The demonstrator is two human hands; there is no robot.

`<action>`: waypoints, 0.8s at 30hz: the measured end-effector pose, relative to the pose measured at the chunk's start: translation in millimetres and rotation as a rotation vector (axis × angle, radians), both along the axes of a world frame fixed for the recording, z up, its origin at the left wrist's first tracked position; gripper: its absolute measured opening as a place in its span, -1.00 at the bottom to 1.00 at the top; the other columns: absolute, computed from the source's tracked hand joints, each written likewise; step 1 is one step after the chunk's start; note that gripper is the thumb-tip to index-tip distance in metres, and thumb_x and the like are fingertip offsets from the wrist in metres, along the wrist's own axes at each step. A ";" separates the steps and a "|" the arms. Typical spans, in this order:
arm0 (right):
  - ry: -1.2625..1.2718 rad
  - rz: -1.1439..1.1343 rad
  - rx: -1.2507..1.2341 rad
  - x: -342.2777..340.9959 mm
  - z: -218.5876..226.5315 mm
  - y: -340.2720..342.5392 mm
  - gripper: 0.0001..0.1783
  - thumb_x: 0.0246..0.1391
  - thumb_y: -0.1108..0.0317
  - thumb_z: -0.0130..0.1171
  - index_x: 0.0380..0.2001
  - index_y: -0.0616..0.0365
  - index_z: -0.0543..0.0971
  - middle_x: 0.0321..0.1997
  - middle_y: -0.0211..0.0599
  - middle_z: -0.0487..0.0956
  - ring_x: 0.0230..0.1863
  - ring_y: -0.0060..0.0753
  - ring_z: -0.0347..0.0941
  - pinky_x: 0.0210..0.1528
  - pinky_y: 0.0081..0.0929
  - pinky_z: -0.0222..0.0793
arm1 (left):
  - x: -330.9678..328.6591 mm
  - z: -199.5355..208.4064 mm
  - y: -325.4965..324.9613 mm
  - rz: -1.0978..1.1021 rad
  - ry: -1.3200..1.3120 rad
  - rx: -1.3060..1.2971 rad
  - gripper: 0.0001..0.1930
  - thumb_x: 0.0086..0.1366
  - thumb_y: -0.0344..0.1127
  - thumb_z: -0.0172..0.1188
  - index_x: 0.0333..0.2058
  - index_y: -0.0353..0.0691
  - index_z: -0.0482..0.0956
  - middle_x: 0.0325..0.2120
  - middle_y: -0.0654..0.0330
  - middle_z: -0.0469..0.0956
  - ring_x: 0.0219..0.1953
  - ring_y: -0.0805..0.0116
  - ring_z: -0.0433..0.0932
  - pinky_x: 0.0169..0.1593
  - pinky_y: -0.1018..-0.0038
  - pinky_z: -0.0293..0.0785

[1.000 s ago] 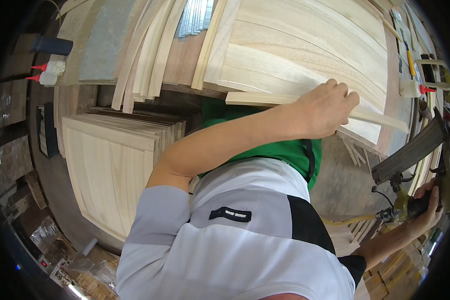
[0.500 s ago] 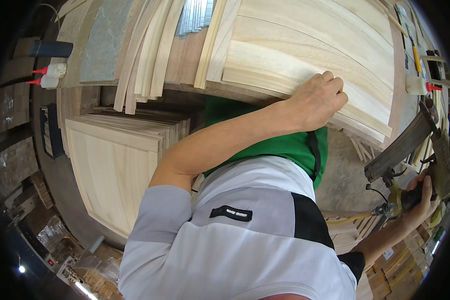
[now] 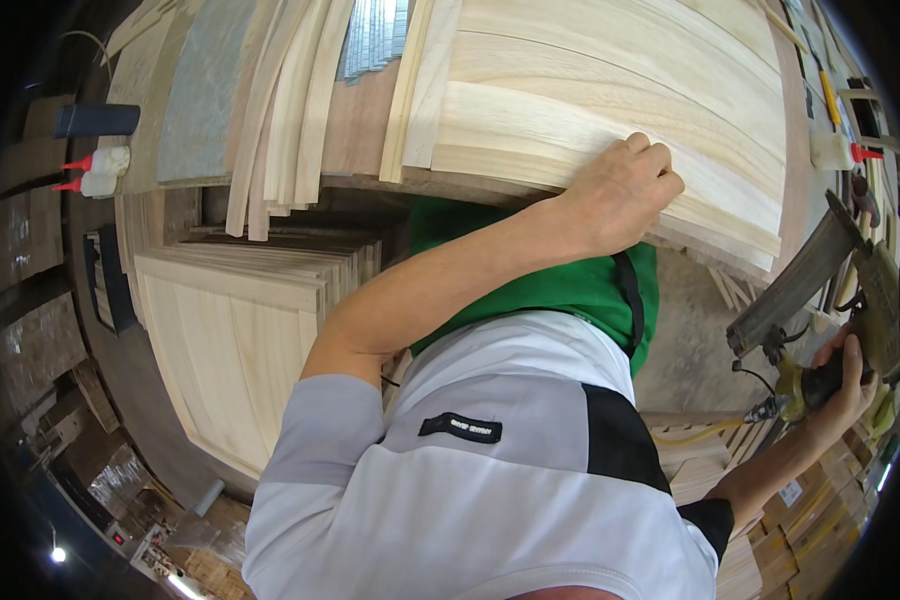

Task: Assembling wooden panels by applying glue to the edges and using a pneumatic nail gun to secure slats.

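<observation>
A pale wooden panel (image 3: 610,70) of joined boards lies on the workbench in front of me. My left hand (image 3: 625,195) reaches across to its near edge, with fingers curled closed over the light wood strip there. Part of that edge is hidden beneath the hand. Out to the right, my right hand (image 3: 850,385) is wrapped around the handle of a nail gun (image 3: 795,290), which has a long dark magazine. A yellow air hose (image 3: 705,435) runs from the tool. The gun is held apart from the panel.
Loose wood strips (image 3: 280,130) overhang the bench edge at left, beside metal fastener strips (image 3: 375,40). Below stand stacked wooden panels (image 3: 220,350). White glue bottles with red tips (image 3: 105,170) sit at far left; another glue bottle (image 3: 832,152) is at right.
My left hand has shifted slightly left and away from me along the panel edge. The nail gun remains in my right hand, almost in the same place. The whole view has tilted a little.
</observation>
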State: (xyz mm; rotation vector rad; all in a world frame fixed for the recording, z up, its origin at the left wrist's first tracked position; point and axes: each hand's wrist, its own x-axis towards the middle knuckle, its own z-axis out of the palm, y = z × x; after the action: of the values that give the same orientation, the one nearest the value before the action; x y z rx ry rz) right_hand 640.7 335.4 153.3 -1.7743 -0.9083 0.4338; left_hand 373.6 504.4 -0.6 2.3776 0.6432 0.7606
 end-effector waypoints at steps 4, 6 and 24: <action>-0.011 -0.008 0.006 2.4 -2.7 -2.1 -0.75 0.06 0.39 0.20 -0.26 0.38 0.50 -0.48 -0.25 0.48 -0.60 -0.51 0.35 -0.56 -0.60 0.22 | 3.4 -1.1 1.4 -0.023 -0.002 -0.021 -0.64 -0.07 -0.45 0.34 -0.22 -0.25 0.53 -0.28 0.10 0.44 -0.16 0.11 0.39 -0.01 0.30 0.37; 0.003 -0.027 -0.002 4.9 -0.7 -6.7 -0.76 0.06 0.40 0.20 -0.27 0.38 0.50 -0.48 -0.24 0.49 -0.60 -0.51 0.36 -0.56 -0.60 0.23 | 6.5 -0.7 1.3 -0.050 -0.020 -0.024 -0.64 -0.07 -0.45 0.34 -0.22 -0.25 0.53 -0.28 0.10 0.45 -0.16 0.11 0.39 -0.01 0.29 0.37; 0.050 -0.118 -0.160 -15.9 8.8 -42.9 -0.82 -0.01 0.41 0.25 -0.39 0.33 0.56 -0.63 -0.37 0.50 -0.64 -0.60 0.36 -0.55 -0.62 0.24 | 9.2 25.2 -1.1 -0.094 0.215 -0.150 -0.59 -0.03 -0.47 0.35 -0.12 -0.27 0.53 -0.23 0.11 0.46 -0.10 0.11 0.39 0.00 0.33 0.34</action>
State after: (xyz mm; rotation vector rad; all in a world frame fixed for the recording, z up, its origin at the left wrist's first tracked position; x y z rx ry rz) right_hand 624.8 292.5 162.1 -1.9429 -0.7463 0.4832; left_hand 382.8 503.3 24.6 2.3502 0.6454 0.4048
